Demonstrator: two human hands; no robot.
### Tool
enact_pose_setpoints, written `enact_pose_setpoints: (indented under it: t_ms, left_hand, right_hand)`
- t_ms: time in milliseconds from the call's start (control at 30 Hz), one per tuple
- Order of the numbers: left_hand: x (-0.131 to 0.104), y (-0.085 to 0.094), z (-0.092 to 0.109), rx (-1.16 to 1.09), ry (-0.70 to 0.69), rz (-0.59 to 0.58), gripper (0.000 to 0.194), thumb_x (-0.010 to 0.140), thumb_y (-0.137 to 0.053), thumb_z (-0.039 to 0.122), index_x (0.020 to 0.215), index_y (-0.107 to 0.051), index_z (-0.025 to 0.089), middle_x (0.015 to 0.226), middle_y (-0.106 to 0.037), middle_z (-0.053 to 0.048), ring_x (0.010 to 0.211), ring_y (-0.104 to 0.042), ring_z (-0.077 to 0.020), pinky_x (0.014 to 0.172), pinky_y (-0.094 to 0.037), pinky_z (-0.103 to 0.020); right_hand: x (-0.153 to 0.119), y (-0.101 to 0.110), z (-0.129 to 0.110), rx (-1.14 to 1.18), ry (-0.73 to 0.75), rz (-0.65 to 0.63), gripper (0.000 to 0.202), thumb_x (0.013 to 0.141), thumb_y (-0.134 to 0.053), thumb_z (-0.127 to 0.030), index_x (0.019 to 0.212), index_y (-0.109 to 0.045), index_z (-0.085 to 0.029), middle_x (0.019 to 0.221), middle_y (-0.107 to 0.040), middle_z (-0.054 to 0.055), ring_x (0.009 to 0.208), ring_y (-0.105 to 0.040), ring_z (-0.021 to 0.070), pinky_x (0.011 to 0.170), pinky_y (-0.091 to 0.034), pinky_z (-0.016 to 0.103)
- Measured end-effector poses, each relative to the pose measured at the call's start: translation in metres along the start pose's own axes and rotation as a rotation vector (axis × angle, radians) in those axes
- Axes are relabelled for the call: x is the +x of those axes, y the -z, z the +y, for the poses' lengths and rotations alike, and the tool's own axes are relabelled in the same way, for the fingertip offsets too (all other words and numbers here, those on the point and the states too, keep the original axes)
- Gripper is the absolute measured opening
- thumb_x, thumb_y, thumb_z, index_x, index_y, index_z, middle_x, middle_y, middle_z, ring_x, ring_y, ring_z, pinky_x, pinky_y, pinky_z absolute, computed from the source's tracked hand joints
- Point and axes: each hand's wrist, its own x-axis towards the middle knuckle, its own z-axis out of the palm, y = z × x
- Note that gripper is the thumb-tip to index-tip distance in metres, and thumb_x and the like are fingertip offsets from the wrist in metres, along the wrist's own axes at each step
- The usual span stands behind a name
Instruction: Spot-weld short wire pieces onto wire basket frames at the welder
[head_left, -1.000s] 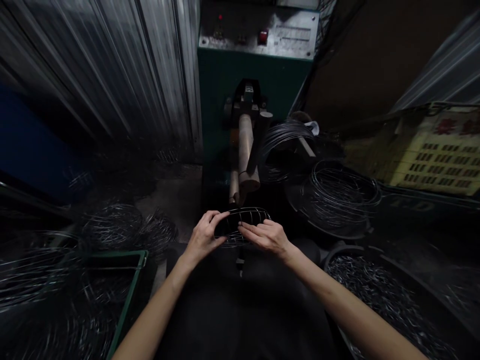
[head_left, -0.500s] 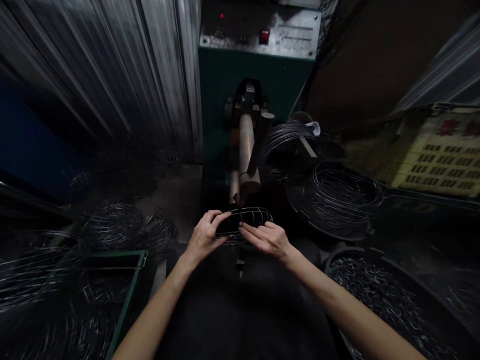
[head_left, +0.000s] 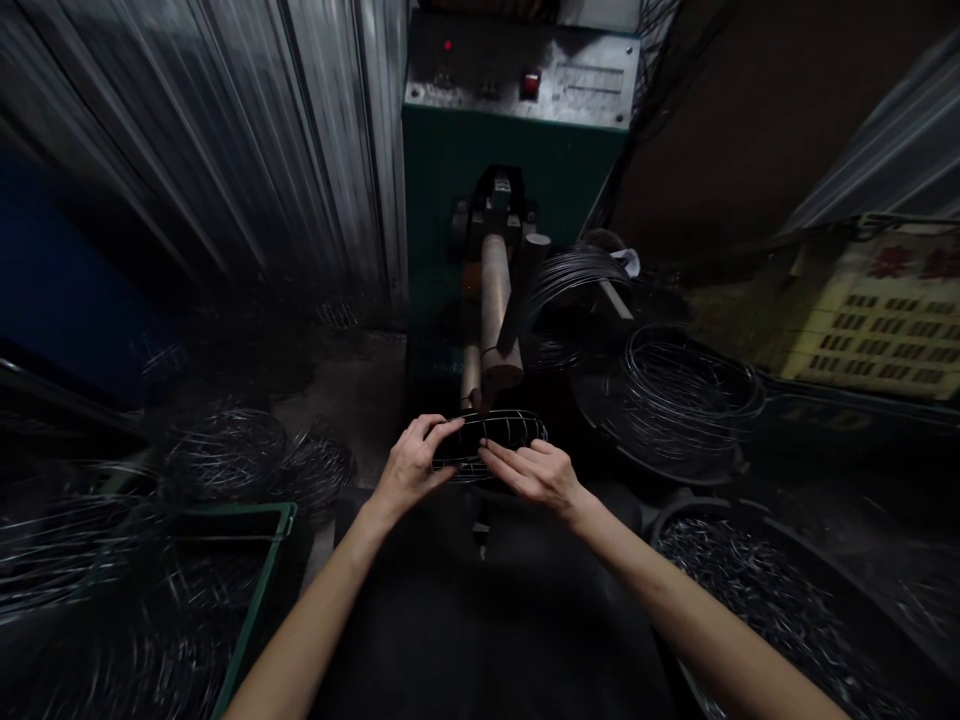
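Note:
A rounded cage of thin metal wire (head_left: 517, 428) sits between my two hands, just below the machine's electrode tips. My left hand (head_left: 411, 462) grips its left side, thumb beneath and fingers on the upper edge. With fingers drawn together, my right hand (head_left: 536, 475) holds the cage's right side, the fingertips pointing at a crosswire near the middle. Over the cage stands a green spot welder (head_left: 517, 150) with a thick metal arm (head_left: 495, 290) reaching toward me. The cage's underside is partly hidden by my hands.
To the right lie wire coils (head_left: 690, 385) on a dark tub and a black tub (head_left: 675, 510) of short metal pieces. A yellow crate (head_left: 885, 320) stands behind them. On the left, a green crate (head_left: 262, 560) holds wire parts, with wire bundles (head_left: 225, 445) beyond it.
The view has shifted slightly, so the machine appears a little lower. Both hands keep their hold on the wire cage, which has tilted or risen very slightly.

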Motion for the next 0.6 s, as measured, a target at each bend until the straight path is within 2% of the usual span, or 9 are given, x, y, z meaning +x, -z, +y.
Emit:
enact_pose_setpoints:
  t_ms: [100, 300, 467, 600]
  left_hand:
    - [0.007, 0.001, -0.004, -0.001, -0.002, -0.018, 0.062, 0.071, -0.067, 0.014, 0.128, -0.044, 0.025, 0.115, -0.049, -0.006, 0.107, -0.051, -0.022, 0.092, -0.048, -0.039]
    - [0.01, -0.003, -0.009, 0.018, -0.012, -0.001, 0.066, 0.068, -0.07, 0.011, 0.128, -0.045, 0.025, 0.116, -0.049, -0.006, 0.107, -0.051, -0.0222, 0.092, -0.048, -0.038]
    - [0.01, -0.004, -0.013, 0.031, -0.035, 0.003, 0.063, 0.07, -0.067, 0.011, 0.127, -0.045, 0.026, 0.115, -0.05, -0.006, 0.106, -0.051, -0.0223, 0.092, -0.048, -0.039]
    - [0.017, -0.004, -0.015, 0.023, -0.023, -0.016, 0.061, 0.071, -0.066, 0.012, 0.128, -0.045, 0.025, 0.116, -0.051, -0.007, 0.108, -0.051, -0.023, 0.093, -0.047, -0.041]
  right_hand:
    - [0.001, -0.006, 0.003, -0.003, -0.002, -0.009, 0.025, 0.088, -0.055, -0.01, 0.108, -0.065, -0.02, 0.114, -0.066, 0.003, 0.059, -0.051, 0.0067, 0.055, -0.036, 0.027]
    - [0.001, -0.01, 0.004, -0.024, -0.005, 0.053, 0.021, 0.087, -0.056, -0.009, 0.104, -0.067, -0.017, 0.112, -0.067, 0.003, 0.058, -0.05, 0.0067, 0.056, -0.036, 0.026]
    - [0.001, -0.016, 0.004, -0.038, -0.019, 0.027, 0.022, 0.09, -0.052, -0.009, 0.102, -0.068, -0.019, 0.111, -0.067, 0.002, 0.058, -0.051, 0.0066, 0.055, -0.036, 0.025]
    - [-0.009, -0.014, 0.002, 0.004, -0.048, 0.0, 0.028, 0.09, -0.049, -0.009, 0.108, -0.066, -0.021, 0.115, -0.066, 0.002, 0.058, -0.053, 0.0073, 0.055, -0.037, 0.026]
